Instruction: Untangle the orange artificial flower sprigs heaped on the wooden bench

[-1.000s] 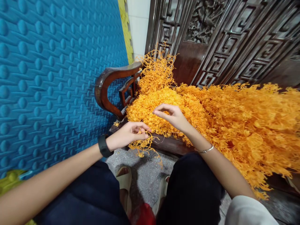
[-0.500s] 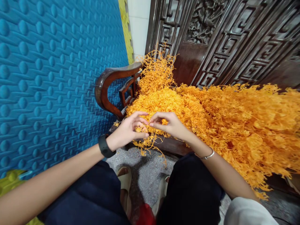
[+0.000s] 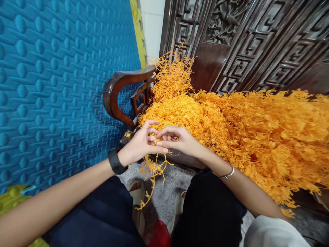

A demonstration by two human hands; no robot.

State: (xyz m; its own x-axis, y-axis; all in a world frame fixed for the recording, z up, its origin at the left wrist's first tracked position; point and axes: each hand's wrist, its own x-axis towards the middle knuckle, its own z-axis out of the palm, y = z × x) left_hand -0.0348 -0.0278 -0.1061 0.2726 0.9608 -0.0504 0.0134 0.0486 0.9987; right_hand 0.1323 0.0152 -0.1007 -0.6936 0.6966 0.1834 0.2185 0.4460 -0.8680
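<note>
My left hand [image 3: 144, 140], with a dark band on its wrist, is pinched on an orange plastic flower stem [image 3: 154, 168]. The stem's thin branches dangle below the fingers, over the floor. My right hand [image 3: 177, 139] meets it from the right, thumb and fingertips closed at the same spot and touching the left fingers. What exactly lies between the right fingertips is mostly hidden. Just behind both hands rises a big heap of orange plastic sprigs [image 3: 180, 109] on the wooden seat [image 3: 190, 160].
A curved wooden armrest [image 3: 109, 96] stands left of the heap. Carved dark wood backing [image 3: 216, 61] runs behind it. Blue bumpy foam matting [image 3: 56, 89] fills the left side. More orange sprigs [image 3: 277, 137] spread to the right. Below are sandalled feet and a red object [image 3: 159, 235].
The dangling orange branches have swung down and left, hanging lower over the floor. My right hand has moved slightly left, so its fingertips now overlap the left ones.
</note>
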